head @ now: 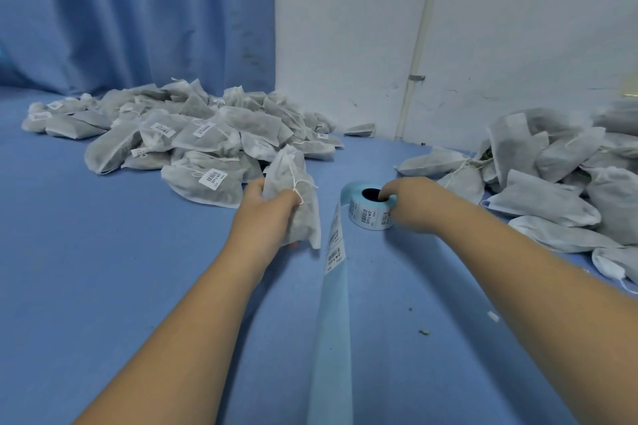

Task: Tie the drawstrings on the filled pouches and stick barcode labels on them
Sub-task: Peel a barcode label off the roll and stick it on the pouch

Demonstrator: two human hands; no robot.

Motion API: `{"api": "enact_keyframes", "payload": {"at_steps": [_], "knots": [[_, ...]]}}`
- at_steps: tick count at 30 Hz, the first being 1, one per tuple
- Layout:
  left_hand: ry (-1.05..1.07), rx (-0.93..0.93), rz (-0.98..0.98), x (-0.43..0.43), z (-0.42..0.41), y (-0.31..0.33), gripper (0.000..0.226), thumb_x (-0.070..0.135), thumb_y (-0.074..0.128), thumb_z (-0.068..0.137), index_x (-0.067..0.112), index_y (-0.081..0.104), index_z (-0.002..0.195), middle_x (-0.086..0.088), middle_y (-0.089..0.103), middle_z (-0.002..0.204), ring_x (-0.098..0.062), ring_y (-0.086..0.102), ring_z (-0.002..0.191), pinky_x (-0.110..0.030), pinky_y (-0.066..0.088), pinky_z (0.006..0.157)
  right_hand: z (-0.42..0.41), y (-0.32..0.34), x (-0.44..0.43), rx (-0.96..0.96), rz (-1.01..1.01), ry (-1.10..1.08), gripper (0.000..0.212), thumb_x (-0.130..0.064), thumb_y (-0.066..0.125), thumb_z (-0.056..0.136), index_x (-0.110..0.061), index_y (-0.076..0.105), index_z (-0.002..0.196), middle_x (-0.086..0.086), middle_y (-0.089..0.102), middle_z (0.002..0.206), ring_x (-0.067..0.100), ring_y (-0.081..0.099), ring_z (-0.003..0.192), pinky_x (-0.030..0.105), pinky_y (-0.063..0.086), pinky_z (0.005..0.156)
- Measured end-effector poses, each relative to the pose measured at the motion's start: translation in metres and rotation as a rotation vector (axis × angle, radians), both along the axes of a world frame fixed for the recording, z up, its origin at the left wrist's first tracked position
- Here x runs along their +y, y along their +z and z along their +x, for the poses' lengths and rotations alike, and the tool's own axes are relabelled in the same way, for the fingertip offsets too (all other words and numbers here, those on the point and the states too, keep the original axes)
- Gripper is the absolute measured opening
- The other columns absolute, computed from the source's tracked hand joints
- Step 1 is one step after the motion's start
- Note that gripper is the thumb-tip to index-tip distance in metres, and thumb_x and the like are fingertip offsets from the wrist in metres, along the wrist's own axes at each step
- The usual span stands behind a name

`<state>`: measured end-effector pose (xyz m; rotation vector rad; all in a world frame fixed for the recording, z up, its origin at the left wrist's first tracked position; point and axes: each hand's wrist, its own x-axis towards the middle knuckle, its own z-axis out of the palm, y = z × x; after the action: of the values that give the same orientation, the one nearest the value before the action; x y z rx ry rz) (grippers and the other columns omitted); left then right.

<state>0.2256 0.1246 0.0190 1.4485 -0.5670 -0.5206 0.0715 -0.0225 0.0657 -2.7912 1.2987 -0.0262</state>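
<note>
My left hand (266,207) grips a filled white fabric pouch (300,183) around its middle; the pouch stands tilted, with its white drawstring hanging from the gathered neck. My right hand (412,205) holds the roll of barcode labels (366,209), with a finger in its dark core. A long blue backing strip (333,304) runs from the roll toward me, and a few barcode labels (335,256) still sit on it near the roll.
A heap of labelled pouches (186,134) lies at the back left on the blue table cover (103,269). A heap of pouches without labels (559,176) fills the right side. A blue curtain (138,10) and a white wall (483,28) close off the back.
</note>
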Motion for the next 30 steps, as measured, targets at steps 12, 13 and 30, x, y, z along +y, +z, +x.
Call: {"api": "enact_keyframes", "payload": {"at_steps": [12,13,30], "knots": [[0.072,-0.125,0.079,0.007,-0.002,-0.001,0.033,0.024,0.06,0.086,0.029,0.05,0.118,0.014,0.059,0.099,-0.003,0.056,0.088,-0.028,0.047,0.069,0.017,-0.013,0.063,-0.319,0.405,-0.12,0.035,-0.048,0.056,0.079,-0.016,0.054,0.068,0.002,0.064,0.059,0.019,0.057,0.044,0.02,0.037,0.047],[0.079,-0.135,0.085,0.007,-0.002,-0.001,0.035,0.024,0.06,0.086,0.03,0.048,0.118,0.017,0.057,0.098,0.0,0.054,0.086,-0.026,0.043,0.067,0.014,-0.014,0.069,-0.293,0.478,-0.105,0.028,-0.041,0.056,0.08,-0.014,0.055,0.073,0.005,0.067,0.06,0.019,0.057,0.044,0.019,0.037,0.044],[-0.134,-0.382,0.343,0.027,-0.036,0.018,0.029,0.009,0.048,0.089,0.03,0.064,0.076,0.002,0.057,0.083,-0.027,0.056,0.049,-0.041,0.058,0.053,-0.058,-0.038,0.075,-1.159,1.157,0.04,0.012,-0.009,0.057,0.092,-0.01,0.059,0.08,0.007,0.07,0.081,0.018,0.067,0.07,0.025,0.053,0.06]]}}
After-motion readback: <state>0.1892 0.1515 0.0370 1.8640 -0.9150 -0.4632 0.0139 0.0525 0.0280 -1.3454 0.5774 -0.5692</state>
